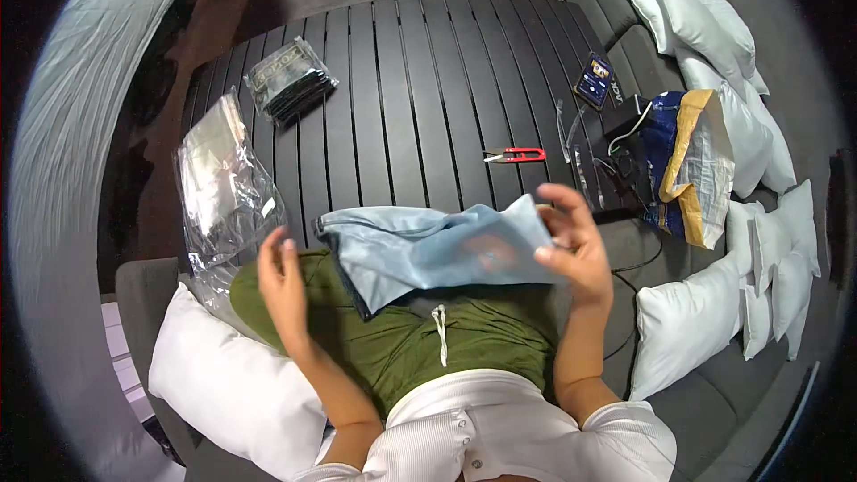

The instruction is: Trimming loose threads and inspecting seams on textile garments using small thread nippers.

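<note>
Fabric [393,245], pale blue with dark trim along its left edge, lies across the lap of the person's green trousers [393,348]. The left hand [284,290] is open, fingers apart, just left of it. The right hand [576,245] curves loosely at its right end; whether it pinches the cloth, I cannot tell. A crumpled clear plastic bag [214,178] crowds the space just beyond the left hand; a blue, yellow and white woven bag [692,161] stands to the right, near cables. On the dark slatted table [402,116] lie red-handled snips [524,155], a phone [594,80] and a printed pack [290,80]. White pillows [687,330] flank both sides. Large lettering marks the pack; white letters show beside the phone.
</note>
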The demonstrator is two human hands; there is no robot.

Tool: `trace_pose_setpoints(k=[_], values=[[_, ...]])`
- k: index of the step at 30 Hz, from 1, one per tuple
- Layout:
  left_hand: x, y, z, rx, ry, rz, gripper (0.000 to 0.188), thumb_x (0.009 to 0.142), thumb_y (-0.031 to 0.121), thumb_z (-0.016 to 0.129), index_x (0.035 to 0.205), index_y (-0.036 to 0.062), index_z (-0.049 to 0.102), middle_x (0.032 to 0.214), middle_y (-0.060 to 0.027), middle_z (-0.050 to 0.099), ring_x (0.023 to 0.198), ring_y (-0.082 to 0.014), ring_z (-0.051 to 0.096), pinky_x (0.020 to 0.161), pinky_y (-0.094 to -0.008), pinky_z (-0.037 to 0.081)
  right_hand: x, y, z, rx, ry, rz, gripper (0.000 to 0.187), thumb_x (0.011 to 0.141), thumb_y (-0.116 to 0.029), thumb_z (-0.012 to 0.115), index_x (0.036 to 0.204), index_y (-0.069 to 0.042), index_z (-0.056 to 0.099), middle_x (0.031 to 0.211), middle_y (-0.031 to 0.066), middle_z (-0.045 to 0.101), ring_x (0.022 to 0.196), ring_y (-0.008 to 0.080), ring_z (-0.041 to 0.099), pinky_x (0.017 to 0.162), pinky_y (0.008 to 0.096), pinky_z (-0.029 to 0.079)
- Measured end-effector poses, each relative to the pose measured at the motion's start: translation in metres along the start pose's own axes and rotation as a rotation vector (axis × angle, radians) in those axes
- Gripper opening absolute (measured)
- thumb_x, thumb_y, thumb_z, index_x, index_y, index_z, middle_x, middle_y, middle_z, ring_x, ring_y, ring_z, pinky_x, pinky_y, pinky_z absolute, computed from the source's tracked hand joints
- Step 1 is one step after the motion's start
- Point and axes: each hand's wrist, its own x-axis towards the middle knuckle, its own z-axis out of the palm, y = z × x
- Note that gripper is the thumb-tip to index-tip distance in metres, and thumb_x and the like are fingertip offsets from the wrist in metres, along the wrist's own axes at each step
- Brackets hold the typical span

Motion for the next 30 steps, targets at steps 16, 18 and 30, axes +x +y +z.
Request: trace_pose_setpoints(k=[16, 18, 30], values=[[-0.061, 0.053, 0.046, -0.756, -0.472, -0.308, 0.010, 0.084, 0.007, 0.054, 0.091, 0.0007, 0.053, 0.079, 0.0016, 0.054, 0.069, -0.0031, 0.048, 0.064, -0.0145, 0.038, -0.019, 0.073, 0.074, -0.183, -0.211, -0.250, 0.025, 0.075, 0.007, 0.047, 0.099, -0.002, 0.044, 0.124, 0.0164, 0.040, 0.099, 0.0235, 0.052, 0.087, 0.0312, 0.038], [-0.061, 0.055, 0.046, -0.819, -0.472, -0.281, 0.010, 0.085, 0.008, 0.051, 0.091, 0.0010, 0.053, 0.082, 0.0013, 0.054, 0.073, -0.0033, 0.048, 0.067, -0.0157, 0.038, -0.014, 0.069, 0.071, -0.382, -0.216, -0.213, 0.020, 0.077, 0.006, 0.044, 0.095, 0.000, 0.048, 0.121, 0.0160, 0.044, 0.098, 0.0240, 0.053, 0.086, 0.0310, 0.039], [-0.129, 0.101, 0.077, -0.839, -1.291, 0.645, 0.008, 0.078, 0.011, 0.059, 0.080, 0.0032, 0.058, 0.073, -0.0070, 0.055, 0.067, -0.0224, 0.053, 0.060, -0.0307, 0.043, -0.065, 0.165, 0.015, 0.655, -0.211, 0.237, 0.029, 0.084, -0.011, 0.045, 0.110, 0.003, 0.044, 0.103, 0.0120, 0.052, 0.093, 0.0245, 0.052, 0.084, 0.0335, 0.041]])
